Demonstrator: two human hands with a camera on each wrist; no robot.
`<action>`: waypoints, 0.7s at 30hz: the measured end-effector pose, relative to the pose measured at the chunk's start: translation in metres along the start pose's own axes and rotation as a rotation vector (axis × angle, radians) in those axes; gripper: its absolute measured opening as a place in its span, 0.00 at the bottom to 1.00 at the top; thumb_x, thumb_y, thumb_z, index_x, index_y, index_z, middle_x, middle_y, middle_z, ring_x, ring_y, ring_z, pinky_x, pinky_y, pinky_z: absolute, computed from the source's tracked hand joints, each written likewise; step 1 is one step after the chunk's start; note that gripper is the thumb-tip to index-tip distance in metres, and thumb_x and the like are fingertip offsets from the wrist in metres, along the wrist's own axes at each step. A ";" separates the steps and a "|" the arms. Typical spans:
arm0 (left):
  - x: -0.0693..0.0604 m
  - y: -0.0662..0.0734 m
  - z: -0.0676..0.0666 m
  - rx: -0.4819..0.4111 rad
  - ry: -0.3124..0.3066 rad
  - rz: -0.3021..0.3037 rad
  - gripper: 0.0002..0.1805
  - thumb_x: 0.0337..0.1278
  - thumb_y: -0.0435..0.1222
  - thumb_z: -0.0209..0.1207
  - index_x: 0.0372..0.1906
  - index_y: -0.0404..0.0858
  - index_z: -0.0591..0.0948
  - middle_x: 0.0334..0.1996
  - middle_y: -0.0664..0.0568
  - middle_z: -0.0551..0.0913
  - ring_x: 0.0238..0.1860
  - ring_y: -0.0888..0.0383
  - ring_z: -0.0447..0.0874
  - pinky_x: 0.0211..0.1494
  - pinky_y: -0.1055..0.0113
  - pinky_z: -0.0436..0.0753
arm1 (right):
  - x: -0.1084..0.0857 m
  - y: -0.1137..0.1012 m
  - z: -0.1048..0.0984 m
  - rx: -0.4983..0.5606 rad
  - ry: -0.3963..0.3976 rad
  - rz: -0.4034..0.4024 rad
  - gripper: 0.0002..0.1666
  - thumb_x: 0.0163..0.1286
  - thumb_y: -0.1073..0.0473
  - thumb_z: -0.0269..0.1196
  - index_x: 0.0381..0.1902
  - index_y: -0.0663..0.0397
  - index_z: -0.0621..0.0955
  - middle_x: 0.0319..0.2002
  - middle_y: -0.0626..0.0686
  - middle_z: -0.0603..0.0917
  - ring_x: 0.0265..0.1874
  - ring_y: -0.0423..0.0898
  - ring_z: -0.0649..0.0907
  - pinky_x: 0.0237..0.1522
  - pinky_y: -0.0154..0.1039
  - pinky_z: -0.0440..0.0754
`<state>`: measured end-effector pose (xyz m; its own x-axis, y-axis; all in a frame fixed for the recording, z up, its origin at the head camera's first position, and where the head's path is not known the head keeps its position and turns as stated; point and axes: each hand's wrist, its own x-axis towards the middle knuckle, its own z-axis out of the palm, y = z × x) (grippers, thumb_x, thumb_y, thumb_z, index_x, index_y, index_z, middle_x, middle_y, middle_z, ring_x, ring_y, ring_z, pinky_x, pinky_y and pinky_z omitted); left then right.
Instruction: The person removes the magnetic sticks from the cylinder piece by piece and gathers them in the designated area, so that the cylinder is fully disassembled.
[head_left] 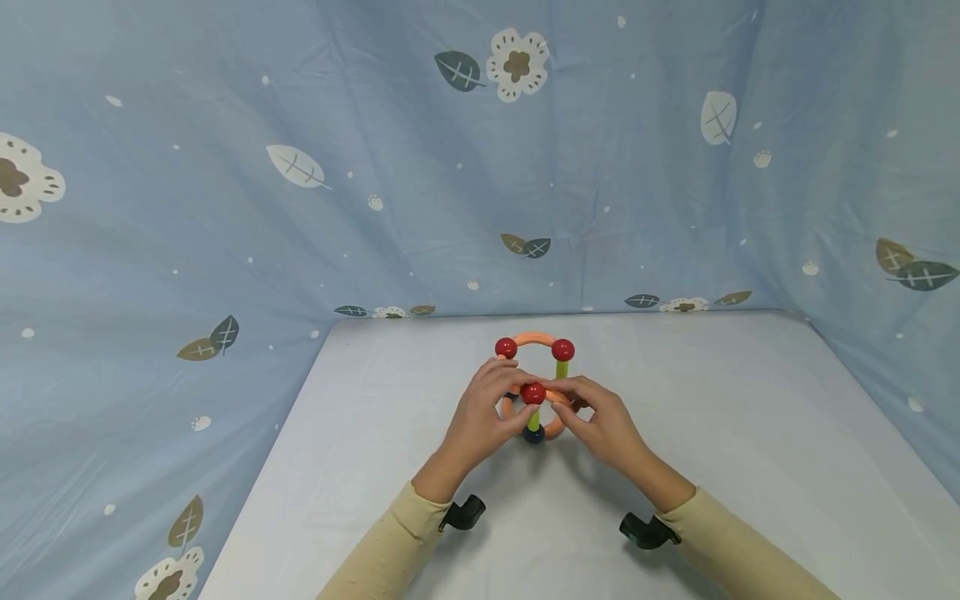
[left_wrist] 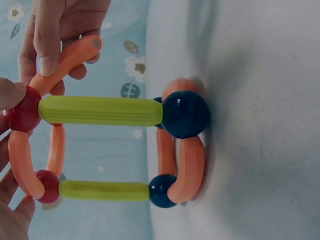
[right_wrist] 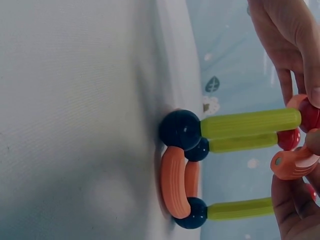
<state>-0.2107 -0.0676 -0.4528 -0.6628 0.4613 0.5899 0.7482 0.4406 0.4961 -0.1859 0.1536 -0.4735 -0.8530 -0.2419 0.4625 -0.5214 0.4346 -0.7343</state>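
Note:
A frame of red balls, navy balls, green rods and curved orange rods stands on the white table. My left hand (head_left: 482,410) grips its near red ball (head_left: 533,393), the thumb pressed on that ball (left_wrist: 24,111) in the left wrist view. Pinched in my right hand (head_left: 606,423) is a curved orange rod (head_left: 557,397); one end meets the same red ball, while the other end is free, as the rod (right_wrist: 292,164) shows in the right wrist view. A green rod (left_wrist: 100,110) joins this red ball to a navy ball (left_wrist: 185,114) resting at the table.
The white table (head_left: 375,417) meets a blue patterned cloth (head_left: 420,208) behind and at the sides. Black wrist mounts (head_left: 463,512) hang at both sleeves, low over the table. At the back of the frame are two more red balls (head_left: 562,350) joined by an orange rod (head_left: 535,338).

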 end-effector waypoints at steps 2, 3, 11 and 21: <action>0.000 0.000 0.000 0.001 -0.005 -0.006 0.18 0.59 0.37 0.72 0.53 0.45 0.85 0.50 0.59 0.86 0.67 0.55 0.73 0.75 0.56 0.67 | 0.000 0.000 0.000 -0.001 0.002 0.000 0.20 0.68 0.65 0.69 0.57 0.46 0.84 0.44 0.42 0.85 0.37 0.38 0.83 0.39 0.37 0.86; 0.000 0.000 0.000 -0.001 -0.007 -0.009 0.17 0.59 0.37 0.72 0.53 0.45 0.85 0.50 0.59 0.86 0.67 0.55 0.73 0.75 0.56 0.67 | 0.001 0.000 0.000 -0.004 0.003 0.000 0.20 0.68 0.66 0.69 0.57 0.47 0.84 0.43 0.42 0.85 0.37 0.38 0.82 0.39 0.37 0.86; 0.000 -0.001 0.001 -0.004 -0.012 -0.016 0.17 0.59 0.36 0.71 0.53 0.45 0.85 0.50 0.58 0.86 0.66 0.52 0.74 0.75 0.56 0.66 | 0.001 0.000 0.000 -0.029 0.007 0.016 0.18 0.68 0.65 0.69 0.55 0.49 0.84 0.41 0.42 0.84 0.35 0.38 0.81 0.37 0.39 0.85; 0.000 0.000 0.000 0.011 -0.008 -0.002 0.18 0.58 0.36 0.72 0.53 0.46 0.85 0.50 0.60 0.86 0.65 0.51 0.74 0.74 0.54 0.68 | -0.010 0.010 -0.006 -0.046 0.013 0.079 0.19 0.73 0.61 0.66 0.59 0.44 0.83 0.51 0.45 0.85 0.41 0.43 0.85 0.37 0.37 0.86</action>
<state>-0.2108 -0.0675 -0.4533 -0.6649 0.4664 0.5834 0.7462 0.4504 0.4903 -0.1823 0.1661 -0.4828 -0.8911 -0.1943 0.4101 -0.4503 0.4918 -0.7452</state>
